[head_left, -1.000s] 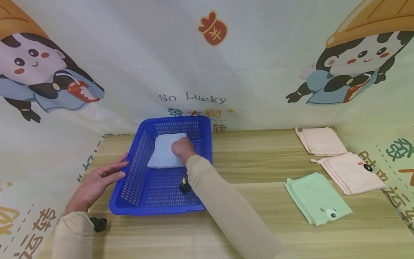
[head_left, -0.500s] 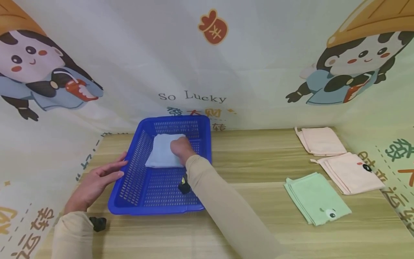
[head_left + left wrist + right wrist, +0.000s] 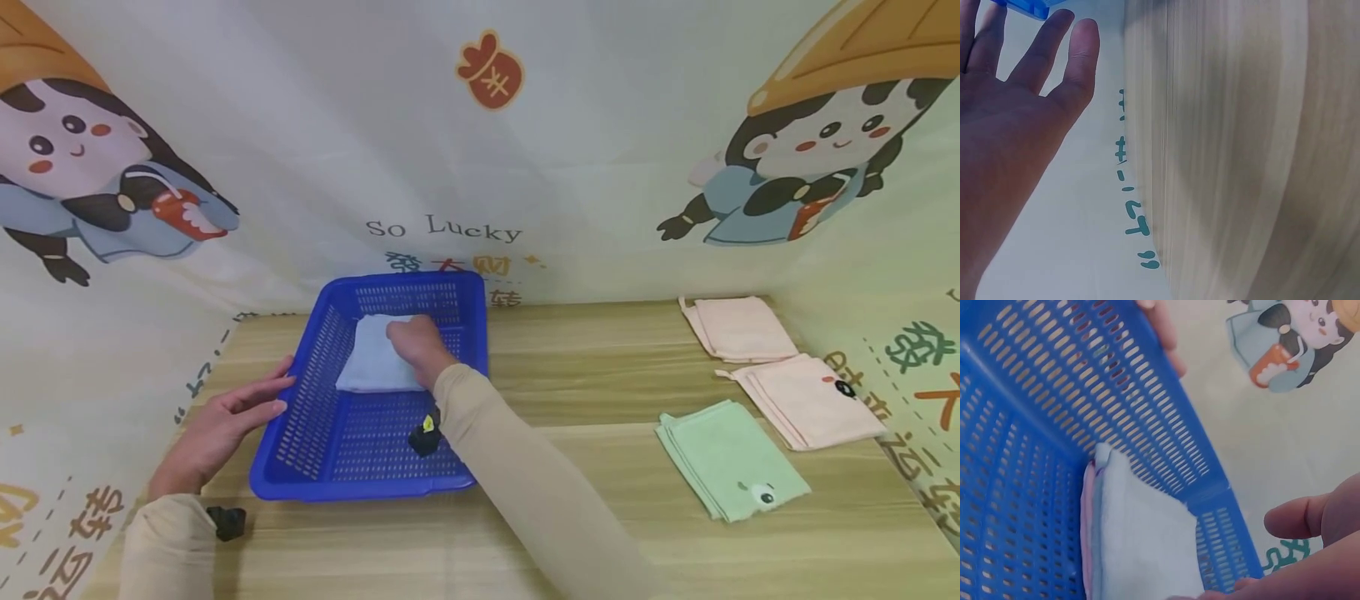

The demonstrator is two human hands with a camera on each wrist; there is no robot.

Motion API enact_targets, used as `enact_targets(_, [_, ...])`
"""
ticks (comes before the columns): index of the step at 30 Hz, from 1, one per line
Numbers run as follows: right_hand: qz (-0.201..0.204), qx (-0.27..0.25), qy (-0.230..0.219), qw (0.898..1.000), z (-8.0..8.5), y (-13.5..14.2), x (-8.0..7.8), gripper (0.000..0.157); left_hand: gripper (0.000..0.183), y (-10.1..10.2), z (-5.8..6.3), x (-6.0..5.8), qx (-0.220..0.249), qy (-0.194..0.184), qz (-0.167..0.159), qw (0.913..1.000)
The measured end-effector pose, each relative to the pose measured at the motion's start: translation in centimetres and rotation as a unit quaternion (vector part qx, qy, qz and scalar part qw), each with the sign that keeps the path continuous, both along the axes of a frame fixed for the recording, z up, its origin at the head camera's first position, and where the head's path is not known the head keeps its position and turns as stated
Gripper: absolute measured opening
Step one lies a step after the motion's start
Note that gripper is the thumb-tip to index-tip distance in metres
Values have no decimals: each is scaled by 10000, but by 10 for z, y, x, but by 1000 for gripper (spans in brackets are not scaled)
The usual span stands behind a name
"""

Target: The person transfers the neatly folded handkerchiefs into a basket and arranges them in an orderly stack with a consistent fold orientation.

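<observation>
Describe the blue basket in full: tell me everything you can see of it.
The blue basket is a rectangular, open-topped tray that looks like plastic, with slotted walls and floor and a smooth rim. It sits upright on the wood-grain tabletop, its long sides running toward the printed backdrop, its far end near it. Inside, toward that end, lies a stack of folded cloths, pale blue on top. The left hand has fingertips at its left rim; the right hand is over the cloths.
</observation>
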State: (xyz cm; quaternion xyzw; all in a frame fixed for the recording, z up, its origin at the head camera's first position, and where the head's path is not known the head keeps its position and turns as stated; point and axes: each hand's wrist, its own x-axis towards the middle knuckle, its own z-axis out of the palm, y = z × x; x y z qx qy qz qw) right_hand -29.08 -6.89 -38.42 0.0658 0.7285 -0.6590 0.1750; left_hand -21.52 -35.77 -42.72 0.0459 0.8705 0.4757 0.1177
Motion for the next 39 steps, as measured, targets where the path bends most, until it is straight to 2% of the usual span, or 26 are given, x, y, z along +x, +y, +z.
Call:
enact_targets(6, [147,-296,13,9995,10,-2,3,66,59,0,0,0,42,-3,21,10000])
enact_targets(12, [520,-664,110,9964,25,1,6,63,60,0,0,0,-62,18,44,10000])
enact_targets(21, [858,-503,398,9942,48,14,11,56,60,0,0,-3,-110,51,24,9999])
enact_targets(27, [1005,-380,526,9928,58,23,17,53,58,-2,0,-2,-373,127,180,9991])
enact_targets(31, [1043,-351,724,9913,65,30,19,53,55,-4,-1,-2,-384,282,75,9988])
enact_targets(39, [1072,-45,974,9894,67,56,20,49,52,-1,-2,-5,-178,238,154,9994])
